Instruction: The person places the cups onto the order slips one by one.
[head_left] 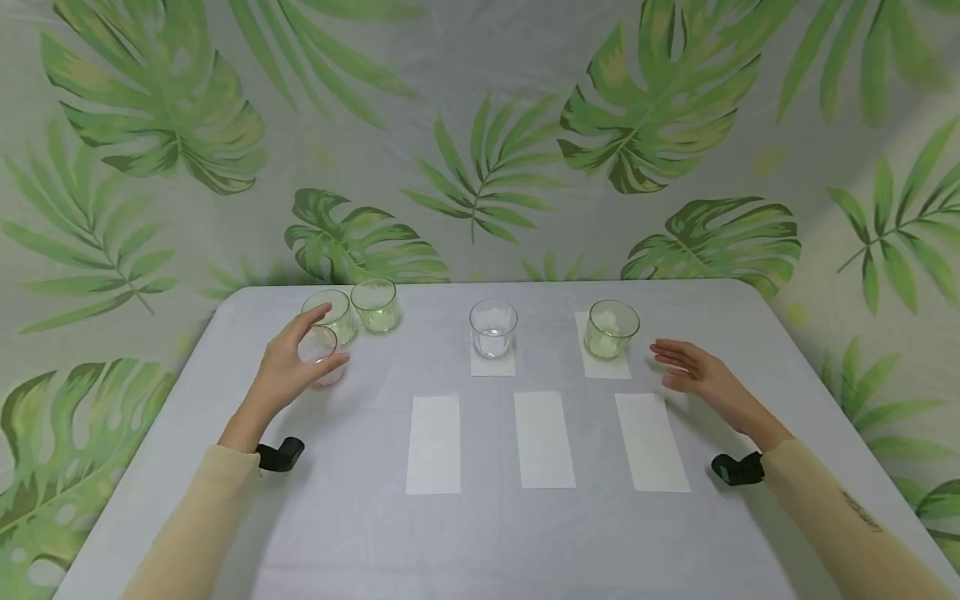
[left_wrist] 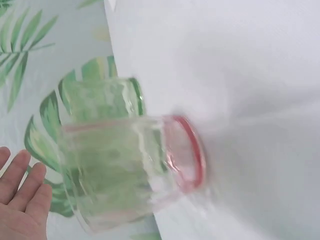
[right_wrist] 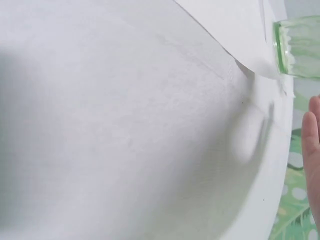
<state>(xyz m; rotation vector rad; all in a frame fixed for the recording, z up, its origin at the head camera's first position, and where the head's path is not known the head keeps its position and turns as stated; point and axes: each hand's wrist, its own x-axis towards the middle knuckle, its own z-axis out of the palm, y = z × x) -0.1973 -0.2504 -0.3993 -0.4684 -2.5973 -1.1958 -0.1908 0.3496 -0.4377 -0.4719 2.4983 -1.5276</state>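
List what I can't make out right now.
Head: the left hand covers part of the clear, pink-rimmed glass tumbler.
Left wrist: blur softens that tumbler's walls.
Right wrist: the right edge cuts off the green glass tumbler and right hand.
Head: dark lettering on the cream right sleeve is too small to read.

A pale backdrop (head_left: 495, 50) printed with green leaves (head_left: 180, 33) showed behind and on both sides of the white counter (head_left: 465, 550), whose far corners were rounded.
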